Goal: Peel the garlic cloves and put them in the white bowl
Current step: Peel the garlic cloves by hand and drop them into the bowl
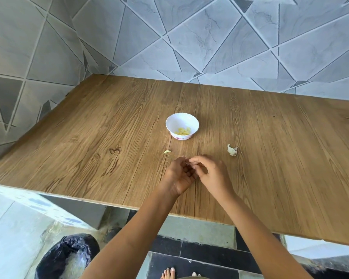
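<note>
Currently L hand (178,174) & R hand (210,172) meet fingertip to fingertip just above table (89,137). Both pinch narrow on a small pale item, prob. a clove (187,163), mostly hidden. Dest. white bowl (182,117) sits beyond, peeled cloves (183,131) inside. Pale sliver (167,151) lies near L hand, garlic remnant (232,150) to R. Risks: clove slips as skin tears & rolls off front edge; skin bits flick into bowl; sliver or remnant overlooked.
</note>
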Action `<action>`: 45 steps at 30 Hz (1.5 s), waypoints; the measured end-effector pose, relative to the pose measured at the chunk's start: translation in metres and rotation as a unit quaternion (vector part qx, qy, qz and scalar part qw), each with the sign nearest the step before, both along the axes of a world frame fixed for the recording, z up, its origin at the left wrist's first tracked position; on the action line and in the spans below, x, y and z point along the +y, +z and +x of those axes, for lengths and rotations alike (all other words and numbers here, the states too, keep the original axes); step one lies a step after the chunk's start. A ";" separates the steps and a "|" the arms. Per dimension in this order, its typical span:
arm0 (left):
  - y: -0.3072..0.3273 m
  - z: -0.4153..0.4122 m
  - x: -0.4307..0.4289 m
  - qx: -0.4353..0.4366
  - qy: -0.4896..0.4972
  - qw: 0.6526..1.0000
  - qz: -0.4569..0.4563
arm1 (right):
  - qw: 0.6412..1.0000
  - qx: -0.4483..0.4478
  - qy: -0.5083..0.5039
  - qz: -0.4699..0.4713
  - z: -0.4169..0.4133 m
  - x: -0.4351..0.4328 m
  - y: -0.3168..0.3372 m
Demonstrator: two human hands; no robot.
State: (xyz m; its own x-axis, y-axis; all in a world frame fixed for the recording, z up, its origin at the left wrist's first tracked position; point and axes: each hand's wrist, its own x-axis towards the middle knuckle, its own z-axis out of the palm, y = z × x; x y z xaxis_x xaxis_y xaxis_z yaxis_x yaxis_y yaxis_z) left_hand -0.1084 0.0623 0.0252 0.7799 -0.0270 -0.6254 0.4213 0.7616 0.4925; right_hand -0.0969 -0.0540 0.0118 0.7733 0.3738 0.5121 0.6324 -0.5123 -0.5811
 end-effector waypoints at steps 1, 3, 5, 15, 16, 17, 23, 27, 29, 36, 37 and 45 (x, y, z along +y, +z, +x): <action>0.000 0.000 0.000 -0.004 -0.004 1.000 0.002 | 1.000 -0.010 -0.005 -0.009 0.001 0.000 0.000; 0.001 0.000 0.000 -0.012 -0.017 1.000 0.009 | 0.999 -0.016 -0.017 -0.023 0.002 0.001 0.000; 0.003 0.000 0.001 -0.016 -0.022 1.000 0.008 | 1.000 -0.010 -0.022 -0.009 0.002 0.001 0.000; -0.005 0.003 0.015 -0.016 0.006 1.000 -0.020 | 0.976 0.186 -0.074 -0.084 -0.002 -0.036 -0.024; -0.005 0.003 0.016 -0.016 0.005 1.000 -0.019 | 0.975 0.190 -0.073 -0.090 -0.001 -0.035 -0.025; -0.006 0.004 0.016 -0.017 0.006 1.000 -0.020 | 0.976 0.187 -0.070 -0.090 0.000 -0.033 -0.024; -0.008 0.005 0.016 -0.022 0.005 1.000 -0.016 | 0.974 0.155 -0.056 -0.154 0.008 -0.025 -0.025; -0.008 0.002 0.017 -0.022 0.007 1.000 -0.017 | 0.965 0.139 -0.055 -0.214 0.006 -0.022 -0.026; -0.007 0.001 0.016 -0.022 0.007 1.000 -0.011 | 0.972 0.129 -0.064 -0.187 0.005 -0.021 -0.023; 0.003 0.003 0.005 -0.009 -0.008 1.000 0.004 | 0.992 0.027 -0.028 -0.123 0.004 -0.003 0.005; 0.005 0.004 0.004 -0.007 -0.009 1.000 -0.002 | 0.990 0.018 -0.036 -0.133 0.005 -0.001 0.004; 0.008 0.007 0.005 -0.009 -0.024 1.000 -0.005 | 0.991 0.045 -0.076 -0.098 0.005 -0.003 -0.001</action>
State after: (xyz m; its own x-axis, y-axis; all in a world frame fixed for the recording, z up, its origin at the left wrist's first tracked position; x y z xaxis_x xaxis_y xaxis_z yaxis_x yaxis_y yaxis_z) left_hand -0.1017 0.0671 0.0328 0.7890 -0.0714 -0.6102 0.4488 0.7453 0.4930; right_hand -0.0917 -0.0567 0.0111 0.8671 0.3354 0.3682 0.4901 -0.7059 -0.5113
